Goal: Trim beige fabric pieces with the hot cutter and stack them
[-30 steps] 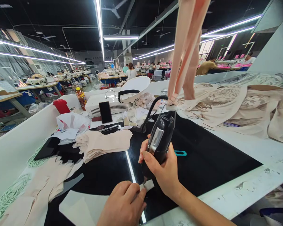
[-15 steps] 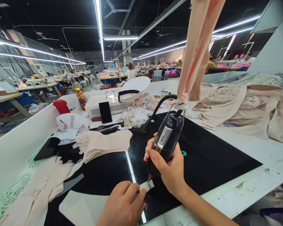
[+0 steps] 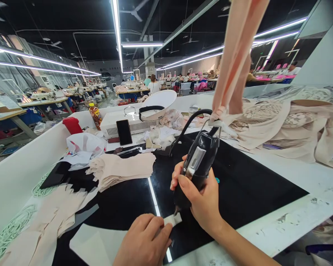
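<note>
In my right hand (image 3: 204, 201) is a black corded hand tool (image 3: 199, 162) with a silver lever on its side, my fingers wrapped round its body. It leans, and its narrow metal tip points down at the end of a small off-white fabric strip (image 3: 173, 219). My left hand (image 3: 147, 240) pins that strip to the glossy black work surface (image 3: 252, 184) with fingers bent; part of the strip is hidden under them. Pale pink fabric bands (image 3: 233, 59) tied to the tool's top end run upward out of view. A pale curved fabric panel (image 3: 96, 242) lies left of my left hand.
Stacked beige fabric pieces (image 3: 124, 168) and loose cut pieces (image 3: 55, 210) lie left. A phone (image 3: 124, 132) leans against a white vented box (image 3: 109, 123) carrying a white visor (image 3: 161, 103). Beige garments (image 3: 288, 122) heap up right. A raised white edge (image 3: 30, 147) borders the left.
The top of the tool and its hanging bands have shifted slightly right, my right hand moving a little with them. The tip stays at the strip; my left hand has barely moved.
</note>
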Demonstrator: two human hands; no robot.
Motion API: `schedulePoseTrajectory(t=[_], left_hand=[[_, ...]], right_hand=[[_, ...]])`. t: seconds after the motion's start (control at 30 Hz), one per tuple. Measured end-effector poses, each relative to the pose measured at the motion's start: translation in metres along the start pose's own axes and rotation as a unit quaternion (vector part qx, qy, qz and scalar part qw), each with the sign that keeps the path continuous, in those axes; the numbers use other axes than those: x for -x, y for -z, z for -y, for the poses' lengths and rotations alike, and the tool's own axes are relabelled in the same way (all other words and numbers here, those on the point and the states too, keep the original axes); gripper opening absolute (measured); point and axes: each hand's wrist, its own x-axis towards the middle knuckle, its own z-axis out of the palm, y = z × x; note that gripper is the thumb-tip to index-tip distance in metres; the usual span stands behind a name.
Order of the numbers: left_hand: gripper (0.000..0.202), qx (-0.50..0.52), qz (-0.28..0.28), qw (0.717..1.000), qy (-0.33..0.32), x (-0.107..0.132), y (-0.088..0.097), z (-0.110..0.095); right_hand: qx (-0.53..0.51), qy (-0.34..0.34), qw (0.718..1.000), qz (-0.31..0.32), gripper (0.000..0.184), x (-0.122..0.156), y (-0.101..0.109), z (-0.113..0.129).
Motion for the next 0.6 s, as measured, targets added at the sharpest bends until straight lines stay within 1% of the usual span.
schedulePoseTrajectory(t=[0.2, 0.5, 0.6], left_hand=[[0.033, 0.014, -0.010, 1.000, 0.010, -0.002, 0.003, 0.000], [0.029, 0.011, -0.009, 1.000, 0.005, 0.002, 0.001, 0.000], [0.028, 0.011, -0.010, 1.000, 0.006, 0.003, 0.001, 0.000]], right_hand=[[-0.038, -0.011, 0.998, 0.051, 0.027, 0.010, 0.001, 0.003], [-0.048, -0.011, 0.997, 0.051, 0.031, 0.015, -0.001, 0.002], [-0.042, -0.011, 0.998, 0.053, 0.029, 0.015, -0.002, 0.003]])
